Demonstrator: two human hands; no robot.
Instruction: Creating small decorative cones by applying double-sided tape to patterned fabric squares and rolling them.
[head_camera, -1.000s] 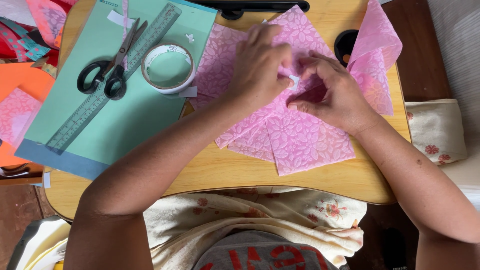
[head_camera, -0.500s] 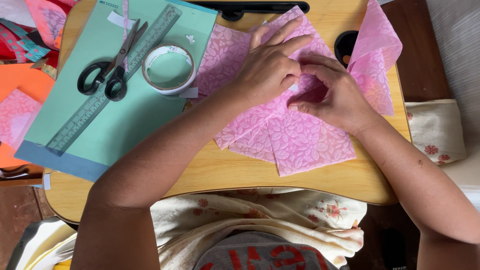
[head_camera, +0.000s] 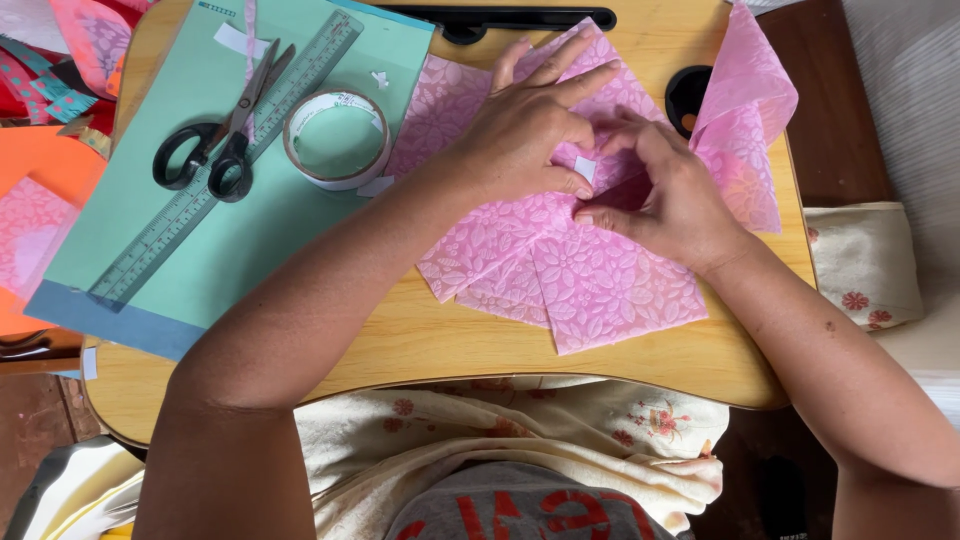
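Both of our hands press down on the pink patterned paper sheets (head_camera: 590, 270) at the centre of the frame, neither grip closed around anything. Our left hand (head_camera: 520, 130) lies flat with its fingers spread and apart, the palm resting on the overlapping sheets. Our right hand (head_camera: 670, 195) sits just beside it, fingers curled together, and the two meet over a small white piece of tape (head_camera: 584, 168) that shows between thumb and fingertips; we cannot tell whether it is pinched or only touched.

Going from the left of the frame: orange and pink scraps lie at the left edge, then a green cutting mat (head_camera: 250, 200) covers the upper left of the wooden bench (head_camera: 450, 340). On the mat lie a long ruler (head_camera: 200, 200), black-handled scissors (head_camera: 215, 150) across it, and a roll of clear tape (head_camera: 337, 137) just right of them. Another pink sheet (head_camera: 745, 110) curls upward at the upper right, beside a dark round recess (head_camera: 688, 95) in the bench.
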